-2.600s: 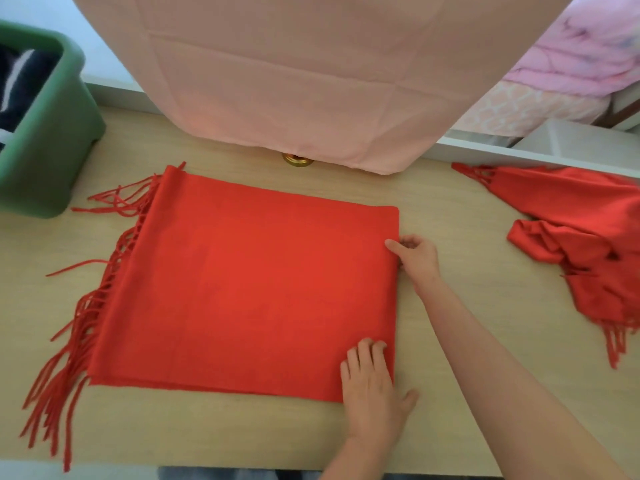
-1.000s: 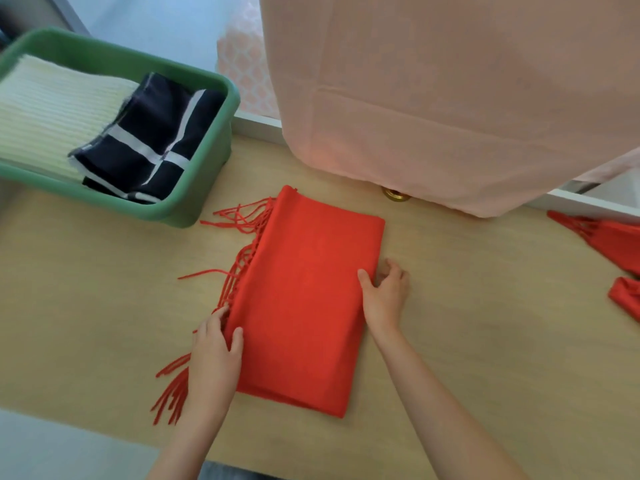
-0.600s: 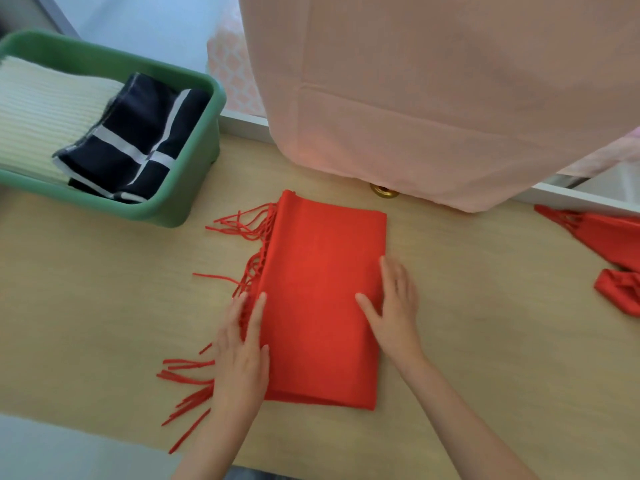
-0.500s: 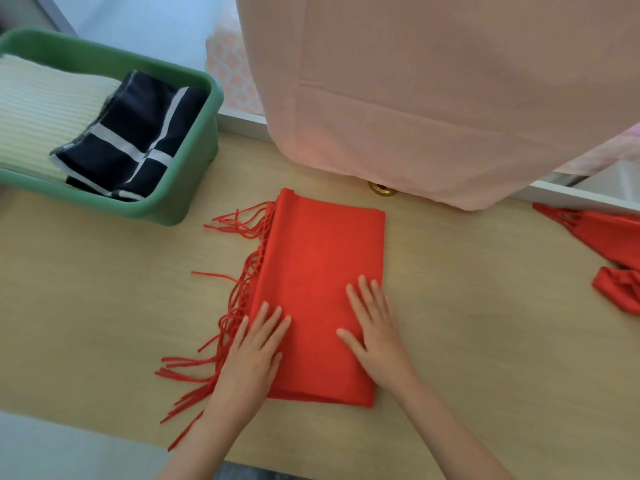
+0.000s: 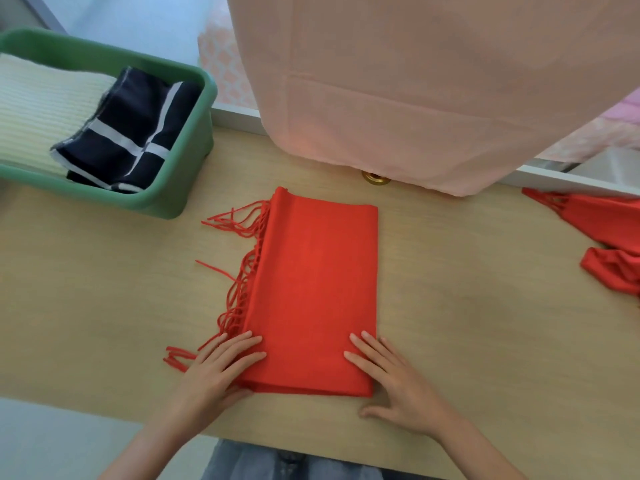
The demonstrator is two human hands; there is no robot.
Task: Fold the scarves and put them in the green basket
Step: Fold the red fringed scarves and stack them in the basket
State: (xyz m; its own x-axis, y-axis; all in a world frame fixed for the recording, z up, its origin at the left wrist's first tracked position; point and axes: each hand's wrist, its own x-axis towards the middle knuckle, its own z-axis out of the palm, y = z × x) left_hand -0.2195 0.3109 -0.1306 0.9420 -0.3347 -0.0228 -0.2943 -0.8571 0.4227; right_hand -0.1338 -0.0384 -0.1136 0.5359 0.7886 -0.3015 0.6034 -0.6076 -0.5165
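Fingers (image 5: 250,342) of the left hand (image 5: 214,374) lie straight and slightly apart, flat on the near left corner of the scarf (image 5: 315,292), where its fringe (image 5: 239,271) ends; they clasp nothing. Fingers (image 5: 361,345) of the right hand (image 5: 400,388) lie likewise straight and spread on the near right corner, with the thumb out on the table (image 5: 104,289) beside the cloth.

The scarf is red and lies as a narrow folded rectangle in the middle of the table, its long side running near to far and its fringe trailing off the left edge.

At far left stands the basket (image 5: 187,190), green and well apart from the scarf. It holds a cream scarf (image 5: 34,112) and a navy scarf (image 5: 131,129) with white stripes, both folded. At the right edge of the table a second red scarf (image 5: 613,244) lies crumpled. A pink cloth (image 5: 415,81) hangs over the far side, with a brass knob (image 5: 375,177) just under its hem.

Progress, as judged: two scarves are stored. The one under the hands looks folded, or one fold short, and is not yet lifted. The crumpled one is not yet folded. This scarf has to go into the basket, then the last must be folded and stored.
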